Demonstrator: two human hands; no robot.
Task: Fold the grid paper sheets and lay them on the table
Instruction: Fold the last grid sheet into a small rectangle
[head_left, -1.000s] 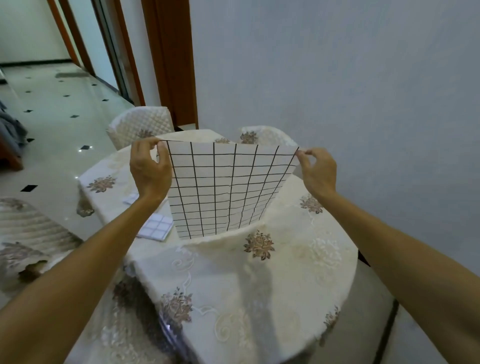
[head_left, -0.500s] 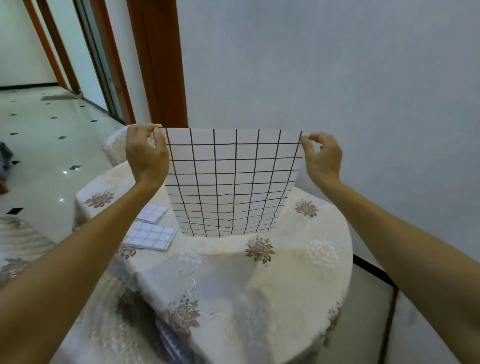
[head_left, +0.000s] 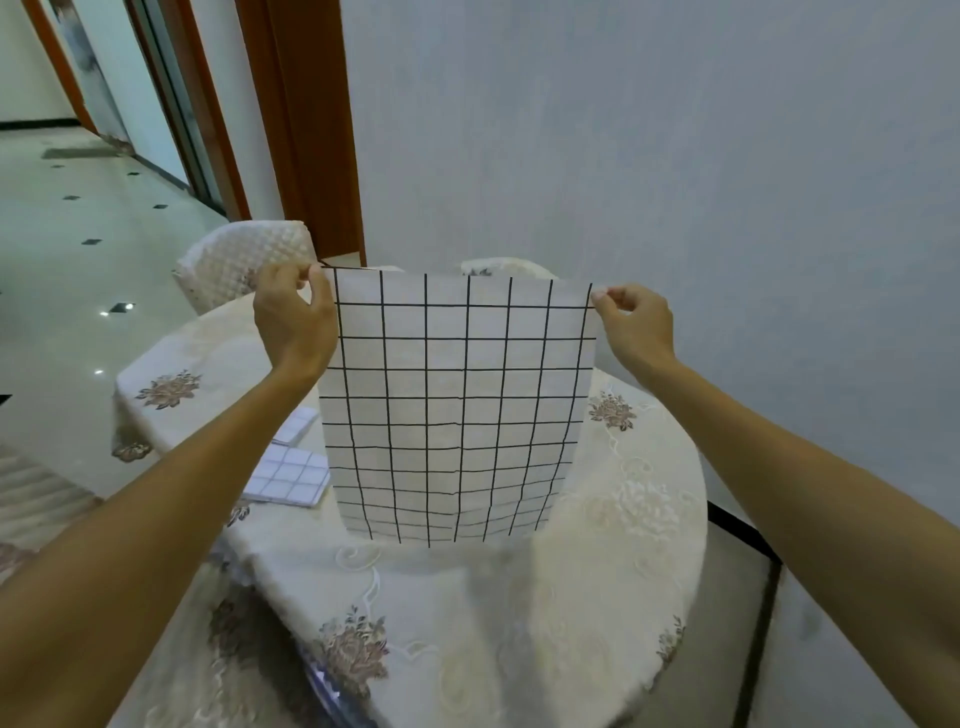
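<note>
folded grid sheets (head_left: 291, 475): two lying flat on the table (head_left: 623, 519), left side | left hand (head_left: 293, 317): pinches top left corner of grid paper sheet (head_left: 457, 405) | sheet: held up over the table, hanging unfolded, lower edge near the cloth | right hand (head_left: 636, 325): pinches top right corner

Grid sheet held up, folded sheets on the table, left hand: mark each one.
grid sheet (head_left: 457, 410), head view, centre of its face.
folded sheets (head_left: 289, 476), head view, top of the nearer one.
left hand (head_left: 293, 323), head view, back of the hand.
</note>
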